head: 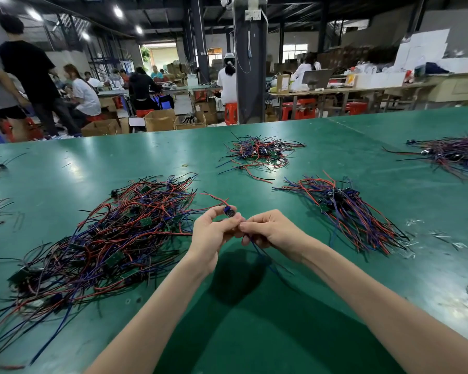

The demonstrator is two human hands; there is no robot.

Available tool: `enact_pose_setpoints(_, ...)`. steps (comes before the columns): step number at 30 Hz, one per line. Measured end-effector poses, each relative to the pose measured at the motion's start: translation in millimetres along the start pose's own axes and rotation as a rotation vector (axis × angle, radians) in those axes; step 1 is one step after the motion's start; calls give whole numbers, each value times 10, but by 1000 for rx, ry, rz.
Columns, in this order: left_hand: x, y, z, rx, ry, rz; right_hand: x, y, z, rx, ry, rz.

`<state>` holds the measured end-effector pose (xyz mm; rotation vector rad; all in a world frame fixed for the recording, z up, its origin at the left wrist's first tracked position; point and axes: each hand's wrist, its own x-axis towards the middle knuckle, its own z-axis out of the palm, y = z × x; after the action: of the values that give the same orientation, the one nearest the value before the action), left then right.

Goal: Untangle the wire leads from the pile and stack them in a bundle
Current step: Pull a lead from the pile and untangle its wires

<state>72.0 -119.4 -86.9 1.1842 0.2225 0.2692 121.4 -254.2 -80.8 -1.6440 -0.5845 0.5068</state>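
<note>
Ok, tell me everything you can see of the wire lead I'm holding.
The wire lead is a small blue component with thin plastic-coated wires, held above the green table. The left hand pinches the component between thumb and fingers. A red wire arcs up and left from it, beside the tangled pile; blue and dark wires hang below the right hand, which pinches them. Whether it snags the pile is unclear.
</note>
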Motion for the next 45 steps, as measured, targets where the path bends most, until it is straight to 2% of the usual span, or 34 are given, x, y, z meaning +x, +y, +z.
enact_pose_setpoints(4,-9,-9,-6,147,81,134,8,-11,86,45,42,40)
enact_pose_setpoints(10,59,104,-96,133,191,252,6,-17,122,-12,27,74)
enact_pose_setpoints(26,243,313,-418,15,369,303,-68,5,196,-172,-28,114)
enact_pose_setpoints(33,217,303,-359,72,329,313,-37,48,195,-155,64,195)
enact_pose_setpoints(38,215,320,-363,48,346,328,-10,44,177,-120,91,185)
enact_pose_setpoints(41,234,306,-409,101,388,363,14,57,214,-148,88,178)
enact_pose_setpoints(45,249,239,-417,322,372,488,26,90,176,-178,144,200)
